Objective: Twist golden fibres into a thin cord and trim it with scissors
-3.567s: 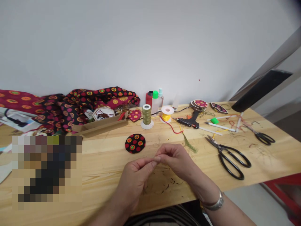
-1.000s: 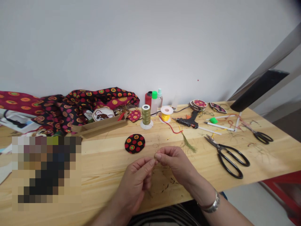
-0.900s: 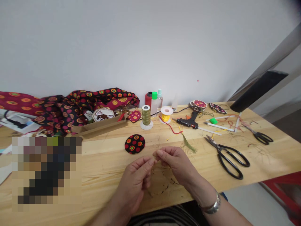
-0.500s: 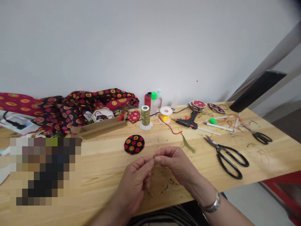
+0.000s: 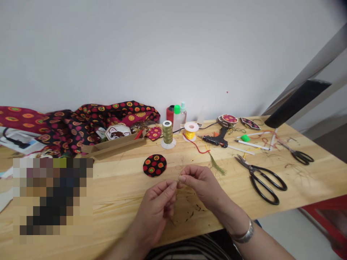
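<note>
My left hand (image 5: 159,204) is closed in a pinch near the table's front edge. Right beside it my right hand (image 5: 199,182) pinches too, the fingertips of both almost meeting. Whatever lies between them is too small to make out. Just beyond the hands rests a round patch of black fabric (image 5: 154,165) with red and orange flower prints. A green thread tassel (image 5: 217,165) with a red and yellow cord lies past my right hand. Large black-handled scissors (image 5: 261,179) lie partly open to the right of it.
Along the back stand a green thread spool (image 5: 167,132), a yellow cord spool (image 5: 191,132) and small bottles (image 5: 177,117). A black glue gun (image 5: 217,139) and smaller scissors (image 5: 301,157) lie to the right. Patterned fabric (image 5: 73,126) and a cardboard tray (image 5: 115,147) occupy the left.
My right hand has shifted slightly up and away from my left, so the fingertips are a little further apart. Both hands stay pinched; the things on the table have not moved.
</note>
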{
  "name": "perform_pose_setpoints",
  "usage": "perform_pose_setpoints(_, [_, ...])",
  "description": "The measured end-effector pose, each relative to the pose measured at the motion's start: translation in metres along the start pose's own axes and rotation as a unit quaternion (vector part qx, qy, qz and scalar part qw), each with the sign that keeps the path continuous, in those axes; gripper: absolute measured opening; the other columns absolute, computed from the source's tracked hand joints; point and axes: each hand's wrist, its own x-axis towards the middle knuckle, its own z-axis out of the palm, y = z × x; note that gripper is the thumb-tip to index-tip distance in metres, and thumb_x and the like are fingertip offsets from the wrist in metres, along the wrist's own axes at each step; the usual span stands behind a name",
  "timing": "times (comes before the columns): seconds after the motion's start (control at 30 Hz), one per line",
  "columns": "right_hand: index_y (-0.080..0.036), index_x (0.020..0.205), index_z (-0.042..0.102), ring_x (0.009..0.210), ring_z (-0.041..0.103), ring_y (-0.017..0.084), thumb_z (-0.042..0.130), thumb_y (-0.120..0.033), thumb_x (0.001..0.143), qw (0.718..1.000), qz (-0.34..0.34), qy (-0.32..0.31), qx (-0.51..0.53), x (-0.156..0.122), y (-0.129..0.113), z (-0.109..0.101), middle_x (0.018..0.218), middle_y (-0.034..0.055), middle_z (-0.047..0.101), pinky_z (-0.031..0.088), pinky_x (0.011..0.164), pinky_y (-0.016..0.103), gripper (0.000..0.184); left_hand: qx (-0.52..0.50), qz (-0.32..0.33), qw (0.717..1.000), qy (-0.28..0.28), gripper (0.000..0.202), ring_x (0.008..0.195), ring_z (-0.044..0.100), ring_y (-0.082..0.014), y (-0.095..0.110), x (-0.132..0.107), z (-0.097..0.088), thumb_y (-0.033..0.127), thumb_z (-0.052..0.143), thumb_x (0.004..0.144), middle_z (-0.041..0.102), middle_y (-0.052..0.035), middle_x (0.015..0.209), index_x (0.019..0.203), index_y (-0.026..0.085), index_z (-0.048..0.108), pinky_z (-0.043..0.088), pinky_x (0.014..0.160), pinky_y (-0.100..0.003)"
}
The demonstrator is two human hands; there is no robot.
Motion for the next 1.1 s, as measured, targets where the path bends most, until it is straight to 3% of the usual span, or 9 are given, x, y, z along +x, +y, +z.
perform_pose_setpoints(0.37, [-0.017,0.058,0.058,0.055,0.044,0.010,0.064,-0.022,0.067,0.996,-0.031,0.028,-0.078,0.000,-0.015,0.000,0.055,-0.0043,0.052,0.036,0.056,0.024,0.011,0.066,0.022,0.998,-0.004,0.020,0.044,0.025,-0.0053,0.009,0.000,0.004,0.036,0.074,0.067,0.037,0.0069,0.050,0.066,0.016,0.069,0.020,0.039,-0.017])
perform_pose_setpoints(0.43, [-0.017,0.059,0.059,0.056,0.045,0.010,0.063,-0.020,0.068,0.995,-0.045,0.020,-0.088,-0.001,-0.019,0.002,0.057,-0.0041,0.053,0.037,0.056,0.023,0.010,0.118,0.066,0.991,-0.007,0.017,0.050,0.037,-0.0072,0.012,0.001,0.003,0.035,0.072,0.069,0.050,0.0021,0.060,0.068,0.018,0.072,0.030,0.043,-0.018])
perform_pose_setpoints(0.5, [-0.017,0.061,0.060,0.057,0.046,0.010,0.062,-0.019,0.070,0.993,-0.062,0.006,-0.098,-0.001,-0.021,0.003,0.058,-0.0038,0.055,0.038,0.058,0.023,0.009,0.184,0.126,0.975,-0.006,0.013,0.074,0.052,-0.0122,0.014,0.001,0.001,0.033,0.070,0.072,0.061,-0.0040,0.088,0.071,0.021,0.075,0.042,0.064,-0.020])
perform_pose_setpoints(0.57, [-0.017,0.062,0.061,0.058,0.048,0.010,0.061,-0.017,0.071,0.991,-0.078,-0.005,-0.105,-0.002,-0.022,0.004,0.059,-0.0035,0.056,0.039,0.058,0.023,0.009,0.246,0.174,0.954,0.003,0.011,0.111,0.046,-0.0190,0.016,0.001,-0.002,0.030,0.068,0.075,0.054,-0.0048,0.122,0.075,0.025,0.077,0.035,0.093,-0.026])
perform_pose_setpoints(0.63, [-0.017,0.063,0.062,0.059,0.049,0.010,0.061,-0.015,0.071,0.991,-0.088,-0.011,-0.103,-0.002,-0.021,0.004,0.059,-0.0034,0.056,0.040,0.059,0.023,0.009,0.284,0.197,0.938,0.010,0.011,0.128,0.032,-0.0232,0.017,0.001,-0.005,0.030,0.067,0.076,0.040,-0.0021,0.140,0.080,0.028,0.077,0.022,0.105,-0.033])
perform_pose_setpoints(0.77, [-0.017,0.071,0.066,0.066,0.056,0.012,0.063,-0.018,0.074,0.994,-0.095,-0.014,-0.057,-0.001,-0.018,0.004,0.067,-0.0017,0.062,0.045,0.066,0.026,0.004,0.272,0.214,0.938,0.023,0.009,0.132,0.029,-0.0274,0.018,-0.001,-0.007,0.029,0.068,0.075,0.025,0.0021,0.150,0.078,0.028,0.076,0.020,0.108,-0.039])
perform_pose_setpoints(0.93, [-0.025,0.114,0.060,0.100,0.060,0.015,0.056,-0.028,0.084,0.992,-0.086,-0.051,0.078,0.001,-0.007,0.011,0.102,0.0028,0.068,0.042,0.094,0.034,0.031,0.187,0.218,0.957,0.044,0.007,0.131,0.032,-0.0254,0.021,0.001,-0.004,0.025,0.070,0.074,0.019,0.0073,0.153,0.074,0.028,0.076,0.025,0.107,-0.036])
perform_pose_setpoints(1.03, [-0.023,0.113,0.062,0.102,0.058,0.016,0.054,-0.029,0.086,0.988,-0.078,-0.100,0.089,0.002,-0.001,0.016,0.104,0.0042,0.067,0.040,0.096,0.036,0.029,0.133,0.224,0.965,0.045,0.006,0.131,0.032,-0.0268,0.023,0.004,-0.004,0.024,0.071,0.072,0.020,0.0061,0.153,0.073,0.026,0.076,0.030,0.104,-0.036])
perform_pose_setpoints(1.1, [-0.020,0.105,0.067,0.087,0.060,0.016,0.053,-0.031,0.086,0.986,-0.079,-0.114,0.091,0.002,0.001,0.018,0.091,0.0045,0.068,0.045,0.085,0.034,0.026,0.093,0.215,0.971,0.047,0.005,0.129,0.035,-0.0310,0.024,0.006,-0.004,0.025,0.073,0.069,0.020,0.0027,0.152,0.073,0.024,0.076,0.037,0.099,-0.039])
